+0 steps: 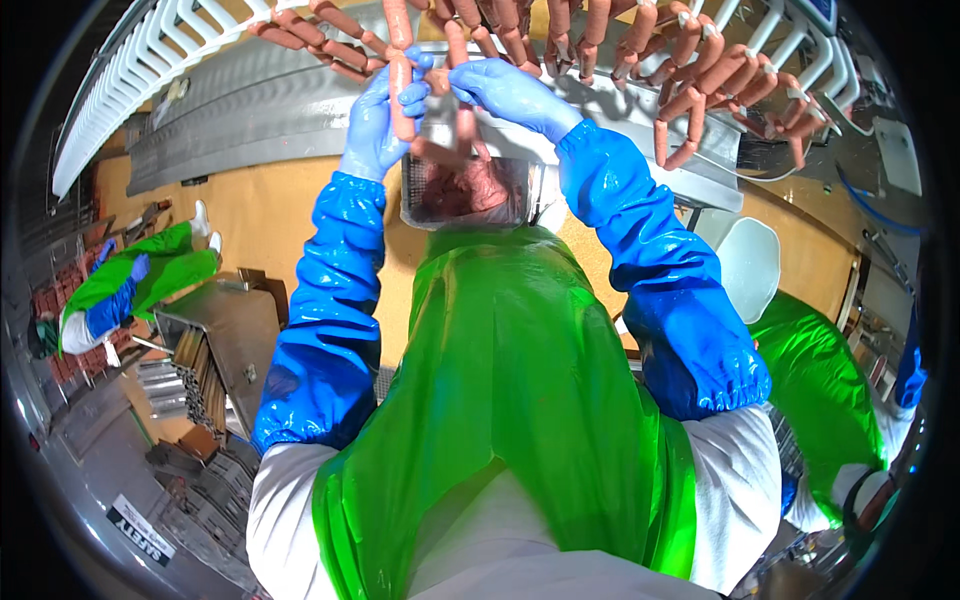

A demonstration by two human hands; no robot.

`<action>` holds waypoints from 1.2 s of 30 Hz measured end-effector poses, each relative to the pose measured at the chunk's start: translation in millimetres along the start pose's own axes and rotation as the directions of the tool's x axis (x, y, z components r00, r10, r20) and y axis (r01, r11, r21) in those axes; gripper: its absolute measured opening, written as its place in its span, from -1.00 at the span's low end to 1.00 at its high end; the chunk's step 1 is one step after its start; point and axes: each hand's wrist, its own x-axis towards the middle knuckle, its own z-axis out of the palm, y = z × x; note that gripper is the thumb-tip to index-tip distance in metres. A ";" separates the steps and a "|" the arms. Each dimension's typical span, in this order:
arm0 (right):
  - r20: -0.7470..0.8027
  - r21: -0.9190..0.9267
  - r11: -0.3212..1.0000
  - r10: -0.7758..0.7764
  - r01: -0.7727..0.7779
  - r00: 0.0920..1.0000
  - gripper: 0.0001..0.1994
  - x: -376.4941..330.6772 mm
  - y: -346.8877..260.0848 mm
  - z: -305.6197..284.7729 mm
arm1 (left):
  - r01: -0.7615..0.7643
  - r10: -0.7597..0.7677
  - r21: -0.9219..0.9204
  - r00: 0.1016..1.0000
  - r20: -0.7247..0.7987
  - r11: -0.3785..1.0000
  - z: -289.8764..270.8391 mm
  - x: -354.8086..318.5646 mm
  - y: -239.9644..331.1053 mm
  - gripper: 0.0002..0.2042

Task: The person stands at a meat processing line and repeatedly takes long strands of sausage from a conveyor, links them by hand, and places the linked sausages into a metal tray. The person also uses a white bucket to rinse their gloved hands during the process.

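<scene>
In blue gloves, both my hands are raised at the hanging sausages, at the top of the view. My left hand [370, 128] is closed around an upright sausage link [401, 72], its fingers wrapped across the link. Just right of it, my right hand [515, 97] pinches linked sausages [464, 128] with its fingertips. A short link bridges the gap between the hands, and other links dangle below, smeared by motion. More sausage strings [690, 100] hang in loops from white hooks on the right. Under my hands stands a clear tub [411, 205] with pinkish meat or links inside.
White hooks [140, 70] curve along the upper left. A metal trough [230, 130] runs behind the tub. Right of my arm is a white bin [752, 268]. Co-workers in green aprons are at far left [165, 262] and right [815, 370]. A metal cart [235, 325] stands left.
</scene>
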 end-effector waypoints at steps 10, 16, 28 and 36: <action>-0.367 -0.257 0.902 0.241 -0.347 0.898 -0.61 96.7 -78.7 32.9 | 0.139 0.404 0.792 0.903 0.145 -0.595 17.0 5.5 81.6 -0.72; -0.365 -0.421 0.835 0.202 -0.354 0.909 -0.63 115.7 -71.9 67.7 | 0.267 -0.002 0.964 0.964 -0.267 0.004 -18.6 0.1 128.7 -0.74; -0.751 -0.007 0.917 0.258 -0.398 0.607 -0.70 132.7 -79.3 127.3 | -0.064 0.133 0.231 0.945 -0.300 0.971 -40.1 -15.4 72.6 -0.60; -0.204 0.821 0.562 0.455 -0.102 0.867 -0.70 120.1 -24.9 120.5 | -0.369 0.616 0.897 0.773 0.150 0.245 -60.7 -8.3 86.4 -0.85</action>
